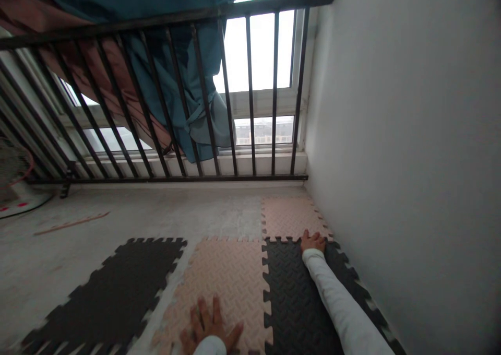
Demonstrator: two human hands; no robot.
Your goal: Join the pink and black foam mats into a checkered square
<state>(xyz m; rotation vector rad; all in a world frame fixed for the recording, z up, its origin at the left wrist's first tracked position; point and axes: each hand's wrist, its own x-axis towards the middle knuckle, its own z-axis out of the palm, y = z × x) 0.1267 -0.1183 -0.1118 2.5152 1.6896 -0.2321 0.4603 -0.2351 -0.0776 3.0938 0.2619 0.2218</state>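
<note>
My left hand (210, 328) lies flat with spread fingers on a beige foam floor mat (230, 271) with jigsaw edges. Farther forward, my right hand (313, 241) rests with its fingers stretched out over the seam between a black foam mat (291, 292) and a smaller-looking beige foam mat (287, 214) beyond it. The near beige mat and the black mat meet along their toothed edges. Another black foam mat (113, 287) lies at the left, apart from the beige one by a strip of floor. Neither hand grips anything.
A dark metal railing (188, 178) runs in front of the windows, with blue and pink curtains (176, 83) behind it. A white wall (391, 135) stands at the right. On the concrete floor (195, 206) lie a thin pinkish strip (72, 224) and, far left, a fan-like object (15, 172).
</note>
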